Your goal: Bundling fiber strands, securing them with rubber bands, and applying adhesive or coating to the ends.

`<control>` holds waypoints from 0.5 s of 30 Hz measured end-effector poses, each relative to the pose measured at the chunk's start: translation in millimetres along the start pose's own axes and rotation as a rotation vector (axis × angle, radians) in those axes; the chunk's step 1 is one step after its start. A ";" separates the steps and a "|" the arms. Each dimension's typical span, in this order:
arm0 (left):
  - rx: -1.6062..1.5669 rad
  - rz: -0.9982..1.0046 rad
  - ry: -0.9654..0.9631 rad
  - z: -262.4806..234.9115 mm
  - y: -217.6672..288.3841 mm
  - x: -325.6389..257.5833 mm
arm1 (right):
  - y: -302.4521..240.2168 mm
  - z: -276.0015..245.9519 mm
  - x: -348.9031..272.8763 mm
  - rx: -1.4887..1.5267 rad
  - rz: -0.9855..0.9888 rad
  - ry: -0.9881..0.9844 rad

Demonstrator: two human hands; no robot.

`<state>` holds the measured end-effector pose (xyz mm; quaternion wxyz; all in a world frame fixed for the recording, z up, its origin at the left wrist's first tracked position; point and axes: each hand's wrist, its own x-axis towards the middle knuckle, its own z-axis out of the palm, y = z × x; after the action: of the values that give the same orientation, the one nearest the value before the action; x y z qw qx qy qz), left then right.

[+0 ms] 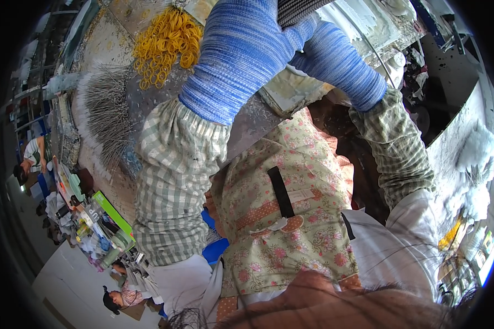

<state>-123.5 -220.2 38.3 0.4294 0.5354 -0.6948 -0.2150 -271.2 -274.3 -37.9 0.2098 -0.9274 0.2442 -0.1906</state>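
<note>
At the top edge my left hand (252, 46), in a blue-and-white knitted glove, wraps round a dark grey ridged bundle of thin rods (300, 11). The upper end of this bundle runs out of the picture. My right hand (332, 57), gloved alike, is curled in against the left thumb, just below the bundle. Its fingertips are hidden, so what it grips does not show. Left of my left hand lies a heap of yellow rubber bands (167, 44). Beyond my left sleeve, many thin metal wires with whitish ends (107, 115) are spread on the worktable (252, 123).
A pale, smeared slab (293, 90) lies under my hands at the table's near edge. A white bottle-like container (395, 66) stands beyond my right wrist. Cluttered boxes (112, 214) line the left side. Two other people (34, 156) are at the far left.
</note>
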 end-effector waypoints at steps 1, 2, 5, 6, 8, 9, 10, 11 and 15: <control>0.001 0.000 0.002 0.5 -1.7 -0.7 | -2.3 -3.1 -0.1 0.000 -0.002 0.000; -0.028 0.013 0.020 0.3 -2.9 -1.9 | -5.7 -6.4 0.0 0.009 0.016 -0.030; -0.030 -0.013 0.015 -4.1 0.0 -3.9 | -8.7 -4.5 0.8 0.002 0.025 -0.028; -0.008 -0.049 -0.011 -4.7 0.2 -3.2 | -8.7 -3.7 1.4 -0.018 0.020 0.004; -0.119 -0.111 -0.024 -3.4 -3.1 -2.6 | -9.4 -7.8 1.6 0.001 0.058 -0.039; -0.228 -0.172 -0.036 -2.5 -5.2 -2.3 | -9.3 -9.1 1.6 0.021 0.095 -0.081; -0.232 -0.163 -0.051 -0.5 -5.6 2.4 | -5.6 -10.5 -2.8 0.017 0.108 -0.071; -0.261 -0.073 0.026 -5.7 -9.6 1.8 | -7.1 -6.6 -2.8 0.116 0.032 0.085; -0.504 -0.182 0.092 -33.5 1.6 -0.2 | -26.6 -24.5 3.4 0.316 0.039 0.120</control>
<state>-96.7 -214.1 57.5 0.5589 0.4812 -0.5480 -0.3946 -269.7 -262.2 -3.7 0.3419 -0.8649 0.2414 -0.2773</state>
